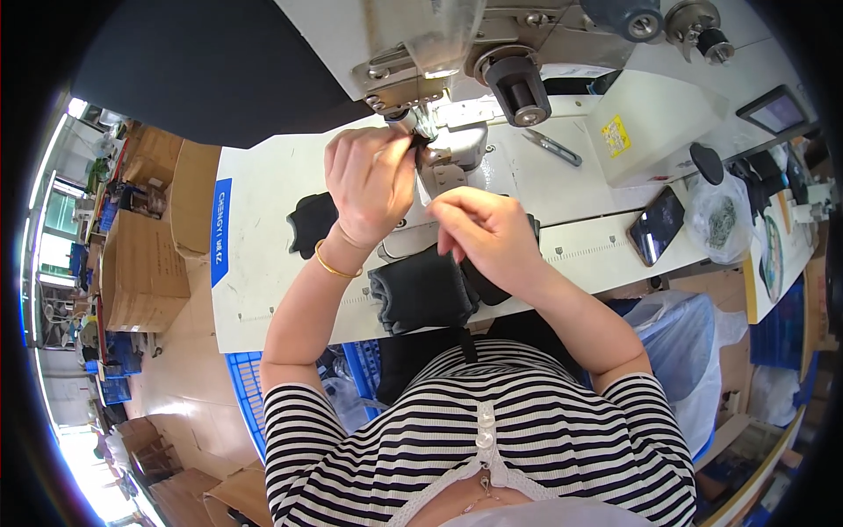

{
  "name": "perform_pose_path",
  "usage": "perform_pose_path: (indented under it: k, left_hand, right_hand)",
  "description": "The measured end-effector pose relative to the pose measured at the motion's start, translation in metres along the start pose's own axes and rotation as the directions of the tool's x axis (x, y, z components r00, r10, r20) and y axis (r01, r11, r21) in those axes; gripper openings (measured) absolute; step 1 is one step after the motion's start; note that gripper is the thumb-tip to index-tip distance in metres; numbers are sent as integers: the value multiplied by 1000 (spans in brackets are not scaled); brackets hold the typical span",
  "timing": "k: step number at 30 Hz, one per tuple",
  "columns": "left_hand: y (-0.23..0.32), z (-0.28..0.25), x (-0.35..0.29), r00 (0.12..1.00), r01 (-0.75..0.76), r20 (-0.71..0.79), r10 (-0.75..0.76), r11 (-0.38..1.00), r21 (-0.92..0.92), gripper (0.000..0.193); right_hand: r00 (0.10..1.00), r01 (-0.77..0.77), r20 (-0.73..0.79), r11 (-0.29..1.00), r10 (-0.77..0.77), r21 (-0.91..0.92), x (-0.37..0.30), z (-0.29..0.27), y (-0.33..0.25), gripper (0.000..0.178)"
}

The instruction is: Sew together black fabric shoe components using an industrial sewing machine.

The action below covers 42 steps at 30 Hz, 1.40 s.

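Note:
My left hand [373,180] is raised to the needle area of the sewing machine [439,114]. Its fingers are pinched at a small dark piece [421,140] by the presser foot, mostly hidden behind them. To the right and lower, my right hand [481,233] is closed, thumb and index finger together, near a narrow whitish strip [424,189]. Whether the fingers grip that strip, I cannot tell. Below the hands, a black padded fabric piece [426,292] lies at the table's front edge. Another black piece [313,221] rests left of my left wrist.
Thread snips [555,147] lie right of the machine on the white table [263,290]. A phone [659,226] and a clear plastic bag [720,220] are at the right. Blue baskets [246,386] stand under the front edge. Cardboard boxes [145,272] stand on the left.

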<state>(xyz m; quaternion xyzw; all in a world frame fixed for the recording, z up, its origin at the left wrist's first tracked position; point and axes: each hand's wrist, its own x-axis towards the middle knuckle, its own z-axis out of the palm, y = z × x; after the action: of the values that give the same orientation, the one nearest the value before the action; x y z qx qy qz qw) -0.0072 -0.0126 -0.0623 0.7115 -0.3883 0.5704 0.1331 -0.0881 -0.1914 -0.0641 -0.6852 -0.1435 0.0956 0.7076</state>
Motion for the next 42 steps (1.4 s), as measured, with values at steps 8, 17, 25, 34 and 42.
perform_pose_path:
  k: [8,17,25,34,42]
  left_hand:
    - [-1,1,-7,874,398,313,-372,917,-20,35]
    - [-70,-104,-139,651,357,581,-489,872,334,51]
    - [17,-90,-84,593,670,649,-477,740,-68,43]
    - [92,-59,-67,544,759,631,-554,645,-89,25]
    - [94,-63,-74,640,724,554,-533,659,-202,20]
  right_hand:
    - [880,65,-187,500,-438,-864,-21,-44,56,54]
    - [912,60,-188,571,-365,-819,-21,-44,70,55]
    - [801,220,-45,364,-597,-905,-22,-39,62,38]
    - [867,67,-327,739,-375,-670,-31,-57,69,32]
    - [871,133,-262,711,-417,-690,-28,-66,69,19]
